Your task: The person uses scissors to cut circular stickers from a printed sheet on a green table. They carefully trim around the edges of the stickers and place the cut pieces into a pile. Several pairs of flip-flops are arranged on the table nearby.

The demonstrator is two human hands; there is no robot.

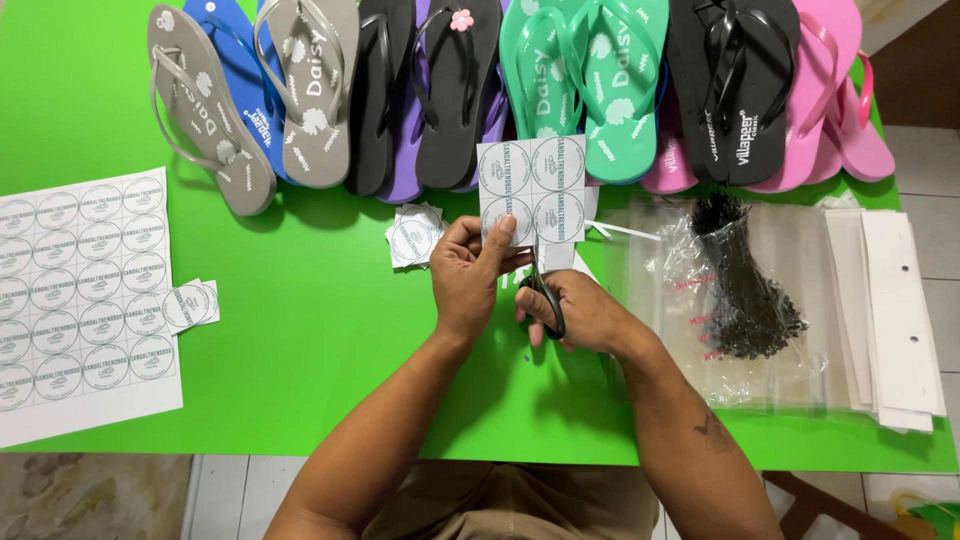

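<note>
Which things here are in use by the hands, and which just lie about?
In use: left hand, right hand, scissors, four-label paper square.
Lying about: label sheet, cut labels, flip-flops, black ties, clear bags.

bright green table (330, 340), black-handled scissors (548, 300)

Two hands (470, 275), one pair of scissors (545, 290), one four-label square (531, 190), one full label sheet (80, 300), perhaps thirteen flip-flops (320, 90) counted, overlapping.

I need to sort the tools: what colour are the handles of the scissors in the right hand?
Black. The scissors show best in the head view, held in the right hand.
</note>
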